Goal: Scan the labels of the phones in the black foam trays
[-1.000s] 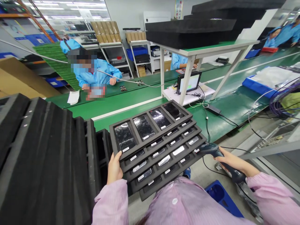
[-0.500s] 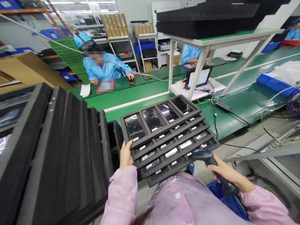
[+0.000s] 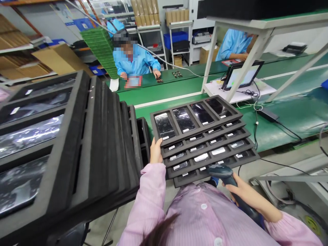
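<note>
My left hand (image 3: 156, 151) grips the left edge of a stack of black foam trays (image 3: 202, 131), its thumb over the top tray's rim. The trays are stepped, so a row of labelled ends shows on each lower one. Dark glossy phone screens (image 3: 183, 119) with small white labels lie in the top tray's compartments. In my right hand (image 3: 242, 191) is a dark barcode scanner (image 3: 221, 171), fingers wrapped round its handle. The scanner's head is over the near edge of the lowest tray, close to its labels; whether it touches cannot be seen.
A tall stack of black foam trays (image 3: 102, 136) stands at my left. Beyond lies a green conveyor bench (image 3: 143, 94) with a monitor (image 3: 243, 75) on a white shelf under a white frame. Two people in blue work across it. Cables hang at the right.
My view has turned left and downward, so the scene sits further right. The scanner has moved left and toward me relative to the trays. Both hands keep their hold.
</note>
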{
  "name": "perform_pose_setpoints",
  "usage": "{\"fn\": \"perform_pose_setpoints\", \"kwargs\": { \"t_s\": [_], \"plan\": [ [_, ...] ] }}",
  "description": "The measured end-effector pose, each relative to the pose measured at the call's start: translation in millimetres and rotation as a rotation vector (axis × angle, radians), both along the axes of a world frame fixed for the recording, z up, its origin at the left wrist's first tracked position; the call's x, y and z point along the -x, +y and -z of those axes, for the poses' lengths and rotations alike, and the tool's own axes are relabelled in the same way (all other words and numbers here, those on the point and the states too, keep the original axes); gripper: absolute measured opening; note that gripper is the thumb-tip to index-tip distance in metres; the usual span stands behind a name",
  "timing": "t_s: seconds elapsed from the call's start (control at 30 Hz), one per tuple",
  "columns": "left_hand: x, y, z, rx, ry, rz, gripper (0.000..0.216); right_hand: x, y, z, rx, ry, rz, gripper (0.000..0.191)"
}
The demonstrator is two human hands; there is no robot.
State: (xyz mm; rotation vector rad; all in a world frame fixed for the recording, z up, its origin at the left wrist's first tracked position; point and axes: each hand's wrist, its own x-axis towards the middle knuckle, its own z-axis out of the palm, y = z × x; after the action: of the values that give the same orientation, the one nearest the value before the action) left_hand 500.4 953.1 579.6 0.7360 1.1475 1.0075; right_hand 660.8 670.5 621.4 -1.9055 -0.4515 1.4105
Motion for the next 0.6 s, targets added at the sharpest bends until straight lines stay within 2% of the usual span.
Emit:
{"fn": "perform_pose_setpoints", "kwargs": {
  "t_s": [0.1, 0.3, 0.5, 0.6],
  "plan": [
    [0, -1, -0.1, -0.008, -0.018, 0.006, 0.033, 6, 4, 1.0, 0.016, -0.030, -0.007, 0.059],
    [1, -1, 1.9, -0.026, -0.036, 0.001, 0.030, 9, 0, 4.1, 0.028, -0.041, -0.039, 0.043],
    [2, -1, 1.5, -0.036, -0.033, 0.006, 0.030, 27, 28, -2.4, -0.043, -0.069, -0.262, 0.057],
    [2, -1, 1.7, -0.042, -0.040, 0.021, 0.031, 39, 46, -5.2, -0.026, -0.073, -0.298, 0.070]
  ]
}}
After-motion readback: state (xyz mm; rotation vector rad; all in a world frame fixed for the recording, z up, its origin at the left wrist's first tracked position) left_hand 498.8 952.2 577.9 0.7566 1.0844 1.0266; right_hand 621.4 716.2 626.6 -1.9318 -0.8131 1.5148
